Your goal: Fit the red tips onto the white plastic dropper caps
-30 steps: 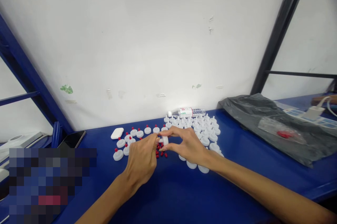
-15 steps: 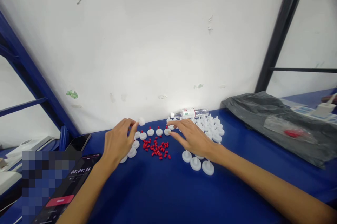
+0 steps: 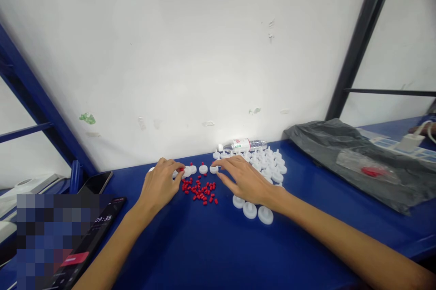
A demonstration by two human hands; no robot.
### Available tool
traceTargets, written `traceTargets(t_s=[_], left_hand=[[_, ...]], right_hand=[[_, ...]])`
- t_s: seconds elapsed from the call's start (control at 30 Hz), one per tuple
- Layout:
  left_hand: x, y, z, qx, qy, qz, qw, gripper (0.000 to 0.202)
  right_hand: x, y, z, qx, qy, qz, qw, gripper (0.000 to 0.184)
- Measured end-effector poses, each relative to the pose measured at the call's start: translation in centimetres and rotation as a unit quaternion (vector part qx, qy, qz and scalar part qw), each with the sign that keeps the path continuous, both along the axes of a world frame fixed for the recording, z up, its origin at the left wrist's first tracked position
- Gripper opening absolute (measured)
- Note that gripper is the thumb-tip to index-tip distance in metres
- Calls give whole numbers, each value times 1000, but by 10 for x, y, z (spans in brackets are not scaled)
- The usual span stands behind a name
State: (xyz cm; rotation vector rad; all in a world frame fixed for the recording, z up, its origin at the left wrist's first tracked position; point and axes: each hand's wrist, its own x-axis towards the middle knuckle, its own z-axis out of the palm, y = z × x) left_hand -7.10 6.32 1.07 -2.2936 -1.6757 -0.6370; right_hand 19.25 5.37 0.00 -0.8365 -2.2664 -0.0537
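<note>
My left hand (image 3: 161, 184) pinches a white round plastic disc with a stem (image 3: 186, 172), low at the left end of the back row; something red shows at the fingertips. My right hand (image 3: 245, 180) has its thumb and index finger around a red-tipped white disc (image 3: 214, 169) at the right end of that row, the index fingertip at its red tip. Between the hands stands another white disc (image 3: 203, 169) with a red cap upright on its stem. Loose small red caps (image 3: 199, 190) lie scattered in front of the row.
Many white stemmed discs (image 3: 264, 160) stand grouped behind and beside my right hand, several (image 3: 250, 210) nearer me. A clear bottle (image 3: 241, 145) lies against the wall. Grey plastic sheeting (image 3: 340, 158) with a small bag covers the right side; a phone (image 3: 91, 240) lies left.
My left hand has lowered the white disc from the air to the row near the table. My right hand stays by the same disc, with little movement. The view has shifted slightly.
</note>
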Motion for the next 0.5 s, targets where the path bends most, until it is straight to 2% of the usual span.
traceTargets(t_s=[0.37, 0.5], left_hand=[[0, 1, -3, -22, 15, -21, 999, 24], [0, 4, -7, -18, 48, -16, 999, 26]], right_hand=[[-3, 0, -3, 10, -9, 21, 1000, 26], [-2, 1, -4, 8, -16, 32, 999, 26]])
